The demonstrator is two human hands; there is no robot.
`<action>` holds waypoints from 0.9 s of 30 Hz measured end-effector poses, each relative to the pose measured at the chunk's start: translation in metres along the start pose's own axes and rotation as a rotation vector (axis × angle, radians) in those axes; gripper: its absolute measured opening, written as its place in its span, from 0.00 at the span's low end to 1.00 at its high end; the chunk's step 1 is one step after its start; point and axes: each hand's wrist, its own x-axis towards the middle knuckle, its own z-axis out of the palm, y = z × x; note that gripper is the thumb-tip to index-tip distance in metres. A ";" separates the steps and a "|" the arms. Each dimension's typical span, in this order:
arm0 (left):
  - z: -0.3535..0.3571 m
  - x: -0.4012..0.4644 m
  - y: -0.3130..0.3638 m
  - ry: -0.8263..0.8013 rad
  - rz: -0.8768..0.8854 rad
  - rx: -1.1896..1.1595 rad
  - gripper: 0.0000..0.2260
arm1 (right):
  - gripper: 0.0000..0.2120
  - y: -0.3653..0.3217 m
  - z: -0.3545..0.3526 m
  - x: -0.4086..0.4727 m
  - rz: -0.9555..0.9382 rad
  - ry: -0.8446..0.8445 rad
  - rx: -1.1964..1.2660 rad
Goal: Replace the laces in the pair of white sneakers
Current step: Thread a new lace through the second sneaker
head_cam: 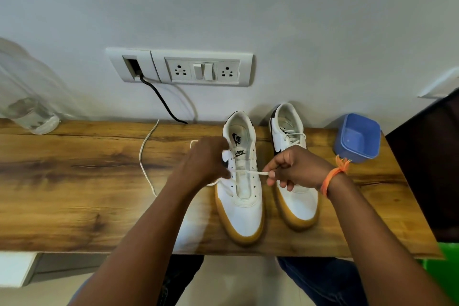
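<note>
Both hands pinch the lace (248, 172) across the left sneaker (242, 181) — right hand (293, 169), left hand (206, 159) — threading underway; next, feed an end through an eyelet.

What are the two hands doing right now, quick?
Left hand: fingers curled at the left shoe, gripping the lace there.
Right hand: pinching the other end of that lace.

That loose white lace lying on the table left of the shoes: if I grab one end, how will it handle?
The loose lace is probably floppy: it lies in a slack curve on the wooden table, so it would likely trail and drape. It looks thin and flat, so likely very light. Its far end reaches the table's back edge and might slip off.
</note>
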 end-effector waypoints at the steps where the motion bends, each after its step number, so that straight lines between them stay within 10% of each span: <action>1: 0.000 -0.003 0.011 -0.032 0.045 -0.164 0.23 | 0.05 -0.002 0.003 0.000 -0.012 -0.015 0.026; 10: 0.016 -0.003 0.027 -0.243 -0.084 -0.910 0.12 | 0.12 -0.005 0.009 0.002 -0.068 0.031 0.239; 27: 0.016 0.001 0.012 -0.336 -0.086 -0.838 0.06 | 0.06 -0.005 0.010 0.002 -0.146 -0.023 0.191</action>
